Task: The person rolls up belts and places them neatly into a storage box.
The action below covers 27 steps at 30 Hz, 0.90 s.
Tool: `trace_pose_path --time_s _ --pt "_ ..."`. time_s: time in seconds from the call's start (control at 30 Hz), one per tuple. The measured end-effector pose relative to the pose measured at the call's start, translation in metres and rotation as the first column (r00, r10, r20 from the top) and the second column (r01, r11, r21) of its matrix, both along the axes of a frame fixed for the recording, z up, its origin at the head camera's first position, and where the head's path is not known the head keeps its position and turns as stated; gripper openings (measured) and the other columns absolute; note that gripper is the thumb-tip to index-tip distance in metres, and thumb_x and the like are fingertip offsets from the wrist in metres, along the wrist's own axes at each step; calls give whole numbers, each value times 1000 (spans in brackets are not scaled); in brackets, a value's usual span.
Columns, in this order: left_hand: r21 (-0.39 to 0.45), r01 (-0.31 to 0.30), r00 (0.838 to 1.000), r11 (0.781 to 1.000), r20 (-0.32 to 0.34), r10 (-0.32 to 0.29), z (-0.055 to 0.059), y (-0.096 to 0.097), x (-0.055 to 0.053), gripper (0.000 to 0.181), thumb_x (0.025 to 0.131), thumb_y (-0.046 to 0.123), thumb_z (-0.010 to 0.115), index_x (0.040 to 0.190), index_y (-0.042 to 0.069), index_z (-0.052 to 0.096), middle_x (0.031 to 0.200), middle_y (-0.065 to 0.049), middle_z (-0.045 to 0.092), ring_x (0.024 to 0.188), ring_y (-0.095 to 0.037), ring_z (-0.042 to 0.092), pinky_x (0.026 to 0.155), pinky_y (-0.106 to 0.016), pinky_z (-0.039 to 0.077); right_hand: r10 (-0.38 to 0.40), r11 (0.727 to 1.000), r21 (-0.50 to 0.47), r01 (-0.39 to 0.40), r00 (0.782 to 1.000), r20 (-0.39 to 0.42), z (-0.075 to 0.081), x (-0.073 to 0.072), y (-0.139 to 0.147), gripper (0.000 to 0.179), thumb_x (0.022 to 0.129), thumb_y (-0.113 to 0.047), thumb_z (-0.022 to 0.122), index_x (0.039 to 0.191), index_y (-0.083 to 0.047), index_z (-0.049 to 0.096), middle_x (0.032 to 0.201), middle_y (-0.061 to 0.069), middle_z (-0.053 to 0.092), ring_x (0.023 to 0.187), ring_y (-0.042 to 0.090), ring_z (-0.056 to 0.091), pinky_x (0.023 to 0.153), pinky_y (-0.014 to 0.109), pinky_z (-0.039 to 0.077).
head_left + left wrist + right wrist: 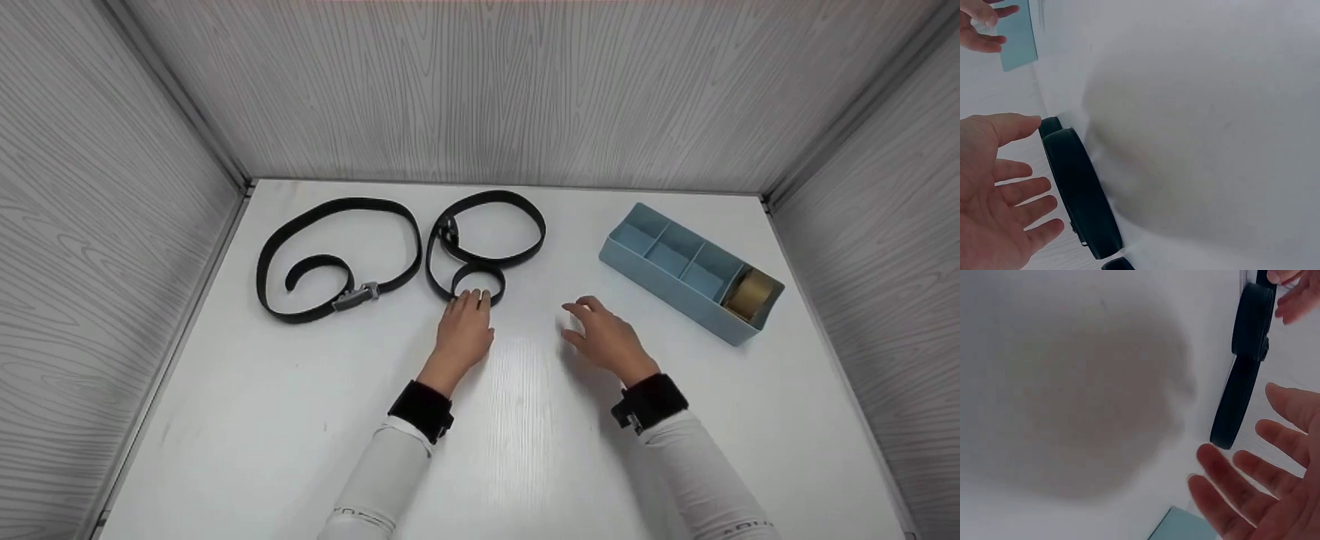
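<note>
A black belt [541, 229] stands on its edge at the middle of the table, curled into a large loop with a smaller loop in front. My left hand [463, 330] is at the near side of the small loop, its fingers extended over the strap. In the left wrist view, the spread fingers [1030, 209] are beside the belt [1081, 194]; whether they touch it is unclear. My right hand [606, 337] hovers to the right, fingers loosely bent and nothing held. Its fingers [1255, 500] appear apart from the belt [1235, 402] in the right wrist view.
Another black belt [262, 262] with a metal buckle [356, 298] lies coiled on the left. At the right sits a blue divided box [660, 292], a roll of brown tape [750, 294] in its end compartment. Grey wood-grain panels [480, 97] enclose the white table [510, 465].
</note>
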<state>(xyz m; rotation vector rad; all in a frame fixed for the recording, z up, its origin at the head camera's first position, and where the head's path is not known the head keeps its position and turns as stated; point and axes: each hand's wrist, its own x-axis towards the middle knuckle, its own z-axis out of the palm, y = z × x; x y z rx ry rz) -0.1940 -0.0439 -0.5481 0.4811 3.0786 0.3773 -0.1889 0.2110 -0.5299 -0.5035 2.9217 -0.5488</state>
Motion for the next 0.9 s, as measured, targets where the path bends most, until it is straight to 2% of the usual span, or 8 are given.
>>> trace_pose_path --time_s 0.1,0.2,0.33,0.47,0.53,0.63,0.8,0.9 --pt "-13 4 1000 1000 9 -4 -4 5 -1 64 89 20 71 140 -6 45 138 -23 50 132 -39 42 109 -46 32 21 998 65 -25 998 64 -4 3 -9 54 96 -32 63 144 -12 48 143 18 44 110 38 60 84 52 50" --pt "0 3 1000 1000 22 -3 -5 7 0 63 88 20 72 140 -7 45 135 -24 51 131 -40 42 108 -43 34 37 994 103 -47 995 93 -8 6 -15 57 96 -31 63 147 -13 45 146 19 41 112 41 58 84 53 50" --pt "30 7 999 1000 42 -8 -4 7 3 61 89 18 71 138 -9 47 134 -25 50 131 -40 41 101 -42 42 51 990 127 -61 995 81 -11 8 -22 59 95 -29 65 147 -13 44 146 20 41 107 43 59 82 52 51" --pt "19 19 999 1000 48 -20 -4 8 7 55 90 18 71 134 -9 51 133 -25 50 131 -40 41 98 -40 45 77 993 86 -81 996 43 -11 10 -29 65 92 -24 69 150 -16 40 146 21 39 98 41 62 77 50 51" --pt "3 21 999 1000 31 -21 -4 8 9 51 89 17 71 131 -8 54 131 -23 52 129 -39 44 99 -39 44 108 993 49 -110 994 32 -11 10 -32 68 92 -22 70 151 -18 37 149 21 36 92 37 64 74 47 52" --pt "-35 28 999 999 -43 -30 -3 10 14 41 87 17 73 120 -5 63 118 -19 60 118 -35 53 98 -39 44 167 986 -6 -167 986 25 -12 9 -34 69 92 -19 70 152 -22 37 155 17 30 91 30 65 74 43 52" --pt "-70 35 990 997 -136 -44 -1 13 20 25 83 18 75 100 1 70 94 -12 65 92 -31 62 83 -41 50 258 966 -45 -256 965 50 -11 8 -38 63 92 -15 68 149 -20 43 160 5 24 118 28 58 87 42 49" --pt "-52 46 988 998 -148 -53 1 14 23 13 83 13 71 91 3 71 86 -10 66 83 -30 63 74 -42 50 294 956 -51 -291 953 76 -11 10 -40 55 92 -12 67 144 -13 50 154 7 37 127 30 51 95 44 46"
